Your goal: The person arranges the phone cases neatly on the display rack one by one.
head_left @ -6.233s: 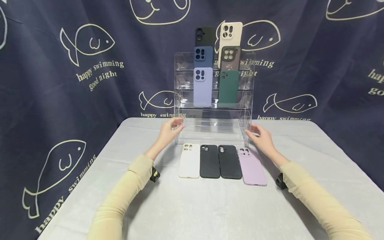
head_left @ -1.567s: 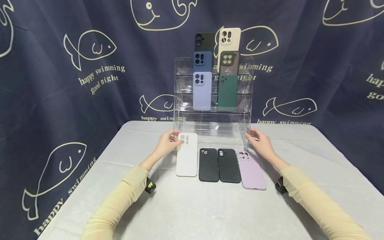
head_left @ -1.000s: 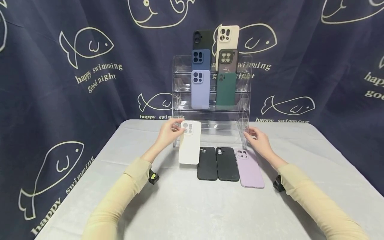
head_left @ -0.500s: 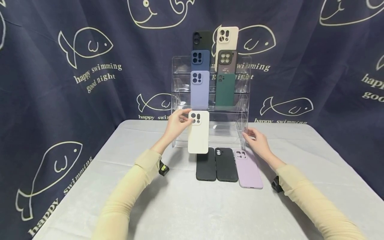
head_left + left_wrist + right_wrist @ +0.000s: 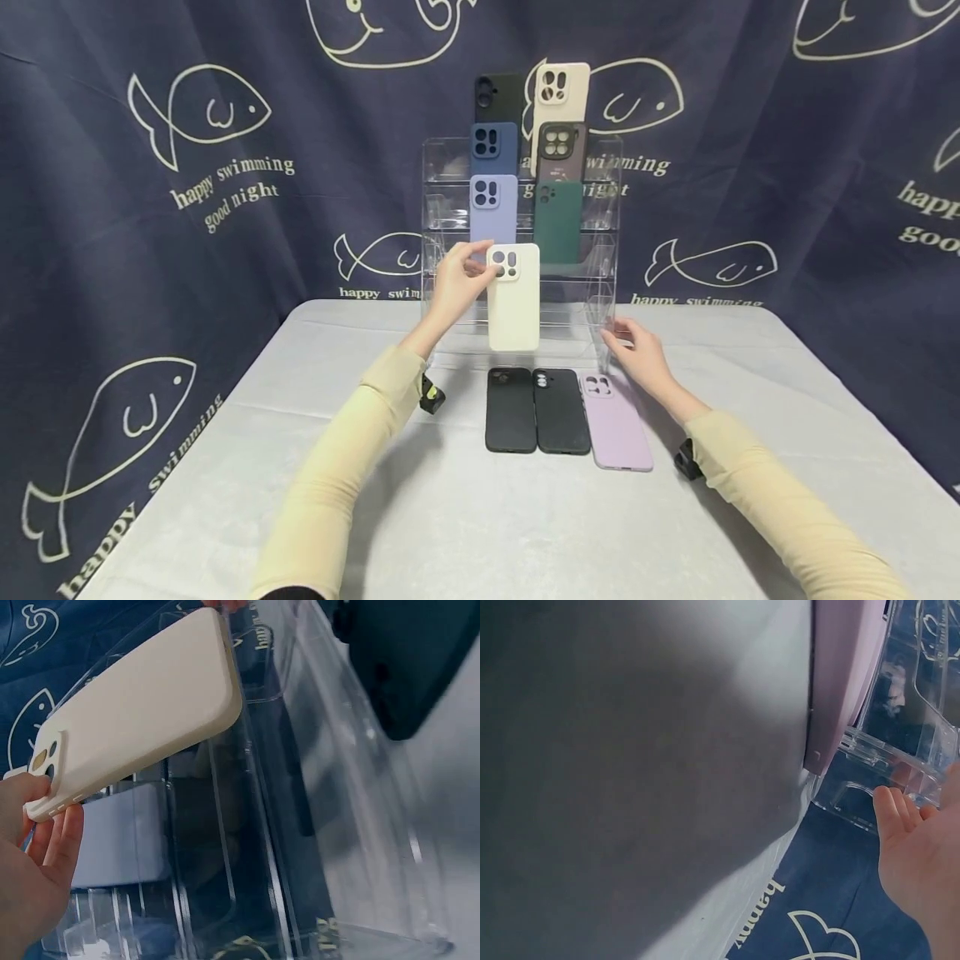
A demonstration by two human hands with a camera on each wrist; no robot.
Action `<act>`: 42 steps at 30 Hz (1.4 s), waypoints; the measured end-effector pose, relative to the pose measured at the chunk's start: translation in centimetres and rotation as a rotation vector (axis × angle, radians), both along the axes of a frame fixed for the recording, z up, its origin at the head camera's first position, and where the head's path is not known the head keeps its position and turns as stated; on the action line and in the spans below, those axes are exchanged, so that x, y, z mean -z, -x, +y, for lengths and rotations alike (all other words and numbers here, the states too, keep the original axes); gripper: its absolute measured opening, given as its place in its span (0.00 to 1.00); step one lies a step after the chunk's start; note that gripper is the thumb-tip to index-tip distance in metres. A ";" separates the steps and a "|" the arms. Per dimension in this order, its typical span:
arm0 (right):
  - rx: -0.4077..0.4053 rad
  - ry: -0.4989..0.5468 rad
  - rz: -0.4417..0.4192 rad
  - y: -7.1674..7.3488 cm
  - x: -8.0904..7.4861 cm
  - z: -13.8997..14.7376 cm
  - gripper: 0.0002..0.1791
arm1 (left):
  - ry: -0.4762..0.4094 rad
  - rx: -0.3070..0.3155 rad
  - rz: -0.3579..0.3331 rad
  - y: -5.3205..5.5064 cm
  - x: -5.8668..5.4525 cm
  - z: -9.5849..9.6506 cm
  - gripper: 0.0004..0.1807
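Note:
My left hand (image 5: 459,282) pinches a cream-white phone case (image 5: 516,312) by its upper left edge, beside the camera cutouts. The case hangs upright before the lower tiers of a clear tiered display stand (image 5: 573,293), overlapping the bottom of a lavender case (image 5: 495,218). In the left wrist view, thumb and fingers clasp the camera end of the white case (image 5: 150,697). My right hand (image 5: 641,354) holds the stand's lower right side between thumb and fingers. On the table before the stand lie two black cases (image 5: 512,412) and a lilac case (image 5: 618,433).
Higher on the stand's left are a blue case (image 5: 504,157) and a black one (image 5: 504,96). Its right column bears a green case (image 5: 558,225), a smoky one (image 5: 562,167) and a cream one (image 5: 573,96). A pale cloth (image 5: 450,525) covers the table; a navy curtain (image 5: 247,217) hangs behind.
My left hand has let go of the stand's left side, picked up the white case from the table row, and raised it rightward before the stand. The right hand stays at the stand's right side.

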State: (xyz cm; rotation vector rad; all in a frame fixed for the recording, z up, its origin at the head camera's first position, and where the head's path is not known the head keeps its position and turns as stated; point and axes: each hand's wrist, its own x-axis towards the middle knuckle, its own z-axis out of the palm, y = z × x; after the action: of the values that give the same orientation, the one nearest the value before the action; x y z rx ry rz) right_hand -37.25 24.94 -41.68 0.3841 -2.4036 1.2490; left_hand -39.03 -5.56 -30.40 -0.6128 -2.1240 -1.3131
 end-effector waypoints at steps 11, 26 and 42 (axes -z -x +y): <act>-0.017 -0.002 -0.007 0.0 0.0 -0.3 0.25 | -0.042 0.011 0.102 1.6 -2.0 2.4 0.21; -0.018 0.016 -0.016 0.0 0.2 -0.6 0.23 | -0.092 -0.013 0.149 3.9 -2.3 5.3 0.20; 0.003 0.019 -0.012 -0.1 0.0 0.1 0.22 | -0.049 -0.013 0.088 5.2 0.0 7.2 0.22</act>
State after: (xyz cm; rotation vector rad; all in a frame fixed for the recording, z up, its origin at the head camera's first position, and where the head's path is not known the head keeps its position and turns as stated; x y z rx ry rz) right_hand -37.12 25.07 -41.64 0.3688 -2.3998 1.2751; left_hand -44.26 1.66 -30.41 -0.6241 -2.0158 -1.3035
